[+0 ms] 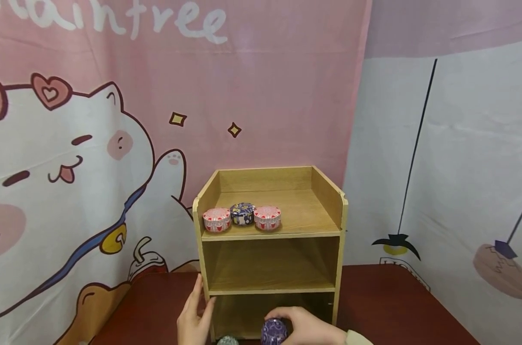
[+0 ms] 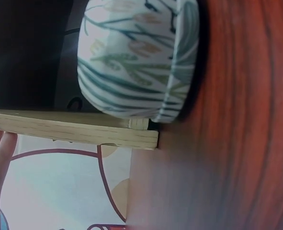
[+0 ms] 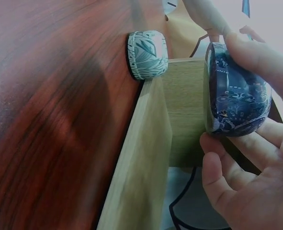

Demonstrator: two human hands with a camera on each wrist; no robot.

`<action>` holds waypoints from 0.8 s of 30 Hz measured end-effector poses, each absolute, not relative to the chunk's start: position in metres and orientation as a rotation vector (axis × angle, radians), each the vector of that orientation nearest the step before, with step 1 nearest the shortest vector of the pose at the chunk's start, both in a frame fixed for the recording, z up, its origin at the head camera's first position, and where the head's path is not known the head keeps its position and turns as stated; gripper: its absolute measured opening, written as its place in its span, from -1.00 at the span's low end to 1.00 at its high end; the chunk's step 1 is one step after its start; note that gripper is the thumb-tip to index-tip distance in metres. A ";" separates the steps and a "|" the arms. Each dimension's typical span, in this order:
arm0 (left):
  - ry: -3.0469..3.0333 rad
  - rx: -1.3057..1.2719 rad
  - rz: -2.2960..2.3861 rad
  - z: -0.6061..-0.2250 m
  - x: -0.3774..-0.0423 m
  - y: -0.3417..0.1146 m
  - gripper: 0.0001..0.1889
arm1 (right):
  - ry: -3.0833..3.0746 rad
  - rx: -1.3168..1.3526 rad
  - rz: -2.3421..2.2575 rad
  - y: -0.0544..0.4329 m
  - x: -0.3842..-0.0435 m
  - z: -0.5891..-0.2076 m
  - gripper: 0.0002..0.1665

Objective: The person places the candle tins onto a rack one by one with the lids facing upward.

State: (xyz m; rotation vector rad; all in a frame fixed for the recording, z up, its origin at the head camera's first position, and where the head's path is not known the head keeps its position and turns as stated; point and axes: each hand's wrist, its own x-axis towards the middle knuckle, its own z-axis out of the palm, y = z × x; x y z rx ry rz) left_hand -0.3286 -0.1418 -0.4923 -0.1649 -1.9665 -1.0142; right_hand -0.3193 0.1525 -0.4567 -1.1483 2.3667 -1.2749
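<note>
Gripping a dark purple-blue tin [image 1: 274, 332], the right hand [image 1: 309, 327] has thumb and fingers curled about its rounded side, off the table [image 1: 390, 302], before the lowest compartment of a wooden shelf unit [image 1: 269, 291]. By its glossy finish, the tin is judged light, stiff and slightly slippery, likelier to dent than break; opposed thumb and fingers on the side wall offer the soundest hold. A leaf-patterned tin [image 3: 149, 55] stands on the table near the unit's left front corner; contact cannot be confirmed. The left hand [image 1: 194, 318], fingers extended, touches the left side panel. Farther up, a blue floral tin [image 1: 242, 214] sits between two pink tins [image 1: 217, 220] [image 1: 267, 219] on top. Behind hangs printed cloth [image 1: 282, 96]. The head view crops both lower tins; the lowest compartment's interior is dim; any contents are indeterminable.
</note>
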 end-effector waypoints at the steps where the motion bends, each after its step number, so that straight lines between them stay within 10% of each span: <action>1: -1.976 -0.161 -1.013 -0.492 -0.328 -0.142 -0.11 | 2.365 -1.150 -1.277 0.152 -0.319 -0.456 -0.42; 24: -1.931 -0.204 -0.842 -0.496 -0.333 -0.143 -0.12 | 2.285 -1.080 -1.428 0.151 -0.309 -0.432 -0.24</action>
